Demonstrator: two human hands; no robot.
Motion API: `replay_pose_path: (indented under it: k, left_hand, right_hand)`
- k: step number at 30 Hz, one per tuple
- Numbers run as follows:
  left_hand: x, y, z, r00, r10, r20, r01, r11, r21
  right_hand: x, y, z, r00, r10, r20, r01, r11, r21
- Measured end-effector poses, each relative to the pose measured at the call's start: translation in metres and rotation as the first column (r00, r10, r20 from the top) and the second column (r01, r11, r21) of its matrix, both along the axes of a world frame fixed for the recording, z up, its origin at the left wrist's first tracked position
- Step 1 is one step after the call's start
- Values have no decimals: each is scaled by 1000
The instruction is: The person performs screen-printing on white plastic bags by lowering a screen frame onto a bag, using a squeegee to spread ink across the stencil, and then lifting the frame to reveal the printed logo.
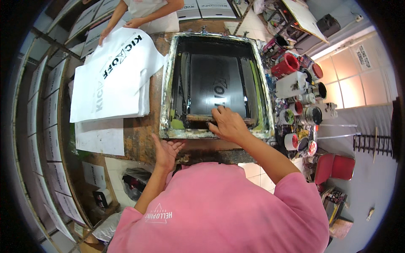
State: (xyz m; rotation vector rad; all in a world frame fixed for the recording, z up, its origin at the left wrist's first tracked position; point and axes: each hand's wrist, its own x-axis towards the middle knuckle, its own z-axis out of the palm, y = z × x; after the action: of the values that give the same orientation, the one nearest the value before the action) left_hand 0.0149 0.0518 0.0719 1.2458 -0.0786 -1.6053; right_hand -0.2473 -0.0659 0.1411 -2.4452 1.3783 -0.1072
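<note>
A silk-screen printing frame (167,86) lies on the worktable in front of me, its rim crusted with pale and green ink. Black ink coats the mesh (204,82) inside it, where part of a lettered design shows. My right hand (230,123) grips a wooden-handled squeegee (198,118) near the frame's front edge, fingers bent over the handle. The blade is hidden from me. Off the frame's front left corner, my left hand (167,152) hovers palm up with its fingers spread, holding nothing.
Left of the frame lies a stack of white printed sheets (105,92); a co-worker's hands (134,23) lift the top one. Ink tubs and cans (295,107) crowd the right side. A drying rack (63,139) with printed pieces stands far left, a red chair (335,166) at right.
</note>
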Motion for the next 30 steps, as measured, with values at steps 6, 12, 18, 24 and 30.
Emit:
replay_pose_path:
  k: [6, 12, 18, 24, 30]
  left_hand:
    - [12, -29, 72, 989, -110, -98, 31, 803, -595]
    - [-5, -89, 23, 395, -56, 917, 669, 701, -246]
    - [-7, -44, -104, -555, 12, 831, 547, 758, 355]
    - [-38, -74, -44, -466, 26, 885, 606, 737, 298]
    - [-54, -139, 39, 264, 150, 953, 470, 842, -263]
  right_hand:
    - [12, -8, 96, 999, -22, 25, 33, 839, -544]
    - [25, -54, 144, 987, -47, 155, 146, 677, -721]
    - [25, -75, 157, 985, -58, 160, 157, 670, -726]
    - [24, -96, 182, 985, -112, 135, 174, 699, -694]
    - [32, -112, 204, 985, -98, 139, 166, 737, -656]
